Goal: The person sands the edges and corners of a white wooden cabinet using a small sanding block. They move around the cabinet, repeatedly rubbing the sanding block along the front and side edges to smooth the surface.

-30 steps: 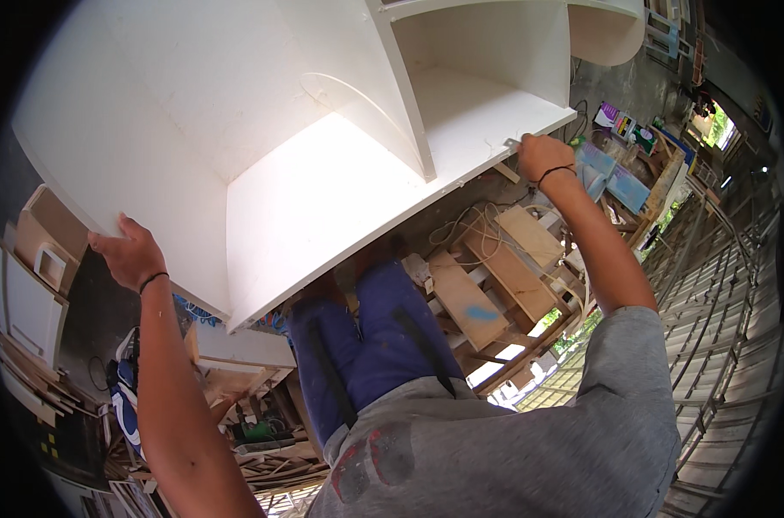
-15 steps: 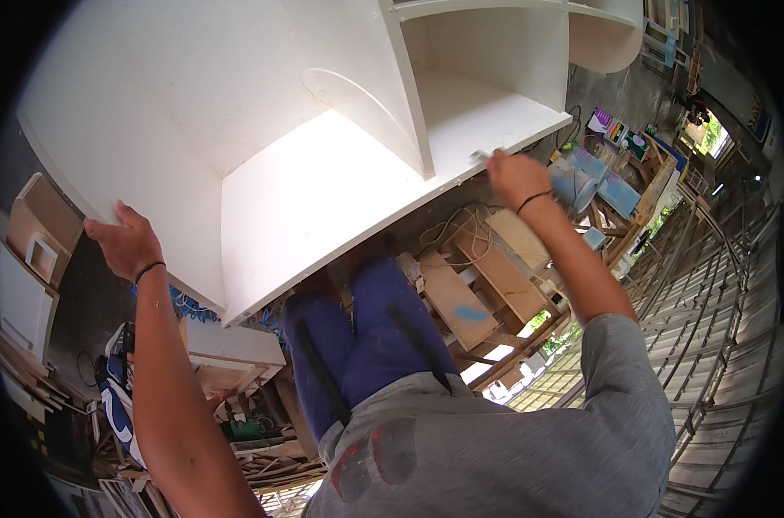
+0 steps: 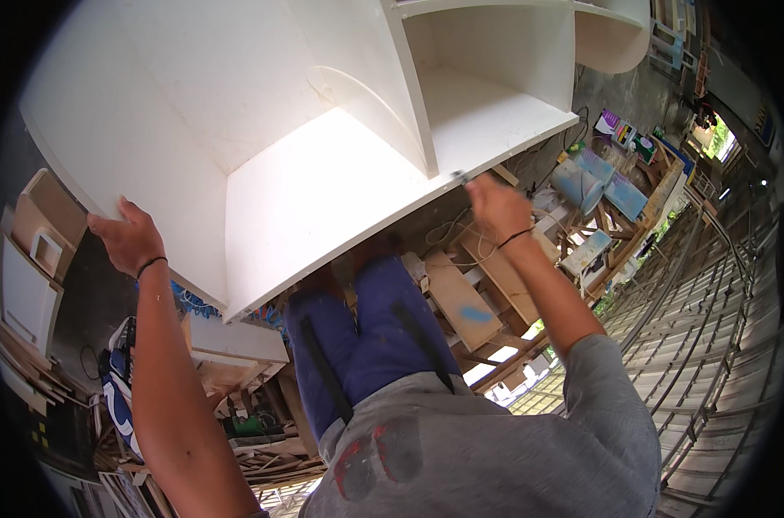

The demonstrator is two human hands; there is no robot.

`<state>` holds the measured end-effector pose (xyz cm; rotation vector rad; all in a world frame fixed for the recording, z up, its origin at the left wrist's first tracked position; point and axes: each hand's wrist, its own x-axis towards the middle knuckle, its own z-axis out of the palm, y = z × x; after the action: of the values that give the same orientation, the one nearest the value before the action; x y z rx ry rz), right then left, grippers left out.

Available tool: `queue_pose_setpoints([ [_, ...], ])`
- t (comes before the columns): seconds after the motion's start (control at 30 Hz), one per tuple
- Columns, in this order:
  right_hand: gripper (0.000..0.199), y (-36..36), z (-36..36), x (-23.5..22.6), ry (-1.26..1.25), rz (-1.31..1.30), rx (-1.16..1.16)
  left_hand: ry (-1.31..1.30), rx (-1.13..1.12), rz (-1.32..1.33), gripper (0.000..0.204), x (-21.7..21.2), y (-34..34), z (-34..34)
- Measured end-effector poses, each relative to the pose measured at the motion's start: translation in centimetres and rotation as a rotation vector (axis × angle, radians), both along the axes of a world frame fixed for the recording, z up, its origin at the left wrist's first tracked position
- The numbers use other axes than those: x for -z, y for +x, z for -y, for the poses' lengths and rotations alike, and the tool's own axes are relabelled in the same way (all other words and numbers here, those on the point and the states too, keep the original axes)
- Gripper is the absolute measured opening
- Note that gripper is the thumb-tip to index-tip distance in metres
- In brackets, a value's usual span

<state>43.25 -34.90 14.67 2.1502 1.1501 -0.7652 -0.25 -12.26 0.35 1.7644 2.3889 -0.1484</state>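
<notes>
A large white cabinet (image 3: 292, 194) with several compartments fills the upper part of the head view, its front edge toward me. My left hand (image 3: 131, 240) grips the edge of its left side panel, fingers on the inner face and thumb at the edge. Closed in my right hand (image 3: 500, 210) is a small flat-bladed tool (image 3: 459, 177), apparently a putty knife, blurred by motion. Its tip is at the cabinet's front lower edge, just right of the upright divider (image 3: 422, 142). Most of the handle is hidden in my fist.
Below the cabinet lie wooden boards (image 3: 461, 298) and a loose pale cable (image 3: 443, 231). Blue-stained buckets (image 3: 577, 186) and small containers stand to the right. Panels (image 3: 29, 276) lean at the left. A bag (image 3: 116, 380) and scrap wood (image 3: 275, 466) lie lower left.
My right hand has moved left and slightly down along the front edge with the tool. My left hand keeps its grip on the side panel.
</notes>
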Motion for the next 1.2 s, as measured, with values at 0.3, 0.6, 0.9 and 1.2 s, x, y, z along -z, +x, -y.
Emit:
queue_pose_setpoints([
  [0.3,0.030,1.8,-1.9,-0.4,-0.099,0.111,-0.087,0.000,-0.006,0.011,0.058,-0.1,0.4,-0.3],
  [0.6,0.032,-3.8,-4.0,0.1,-0.255,-0.040,-0.147,-0.041,-0.034,0.042,0.059,-1.0,0.6,-0.5],
  [0.9,0.028,-5.5,-5.5,-0.4,-0.348,-0.065,-0.154,0.033,0.004,0.061,0.054,-0.5,0.3,-0.2],
  [1.2,0.031,-2.3,-4.0,0.2,-0.259,0.036,-0.110,0.031,0.009,0.070,0.056,-0.7,0.4,-0.2],
])
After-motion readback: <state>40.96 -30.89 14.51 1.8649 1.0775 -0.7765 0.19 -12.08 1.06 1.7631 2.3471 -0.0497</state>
